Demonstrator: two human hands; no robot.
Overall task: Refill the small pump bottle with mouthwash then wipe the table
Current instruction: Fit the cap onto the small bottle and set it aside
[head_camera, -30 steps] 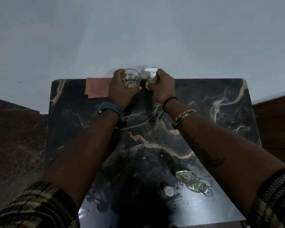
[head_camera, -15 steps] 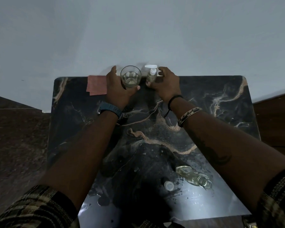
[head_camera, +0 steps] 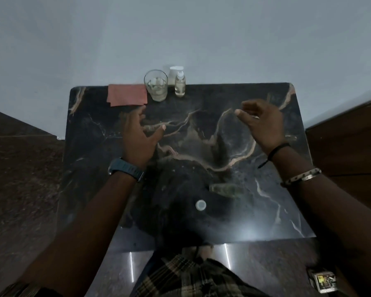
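Dark polished marble with pale pink and white veins forms the rectangular table (head_camera: 276,211) before you, set against a plain grey wall. Counting what rests on it: one glass, two bottles, one cap, one cloth.

At twelve o'clock, along the far edge, stands one small pump bottle (head_camera: 179,86), clear plastic, cylindrical, upright, with a white pump head and pale liquid inside. Just beside it at its nine o'clock stands one drinking glass (head_camera: 156,86), clear, faceted, round-mouthed, with a little liquid in it. Touching the glass at its nine o'clock lies one pink cloth (head_camera: 127,94), flat, soft, folded into a rectangle.

Nearer you, at about five o'clock from the table's middle, one clear mouthwash bottle (head_camera: 224,189) lies on its side, blurred. One small round white cap (head_camera: 200,205) sits near it, toward you.

Your left hand (head_camera: 138,133) hovers at ten o'clock, fingers spread and straight, holding nothing; a blue-banded watch (head_camera: 125,168) circles that wrist. Your right hand (head_camera: 263,123) hovers at two o'clock, fingers loosely curled, also holding nothing, with a black cord and a striped bracelet (head_camera: 301,177) on that wrist. Both hands are well apart from each other and from the pump bottle.
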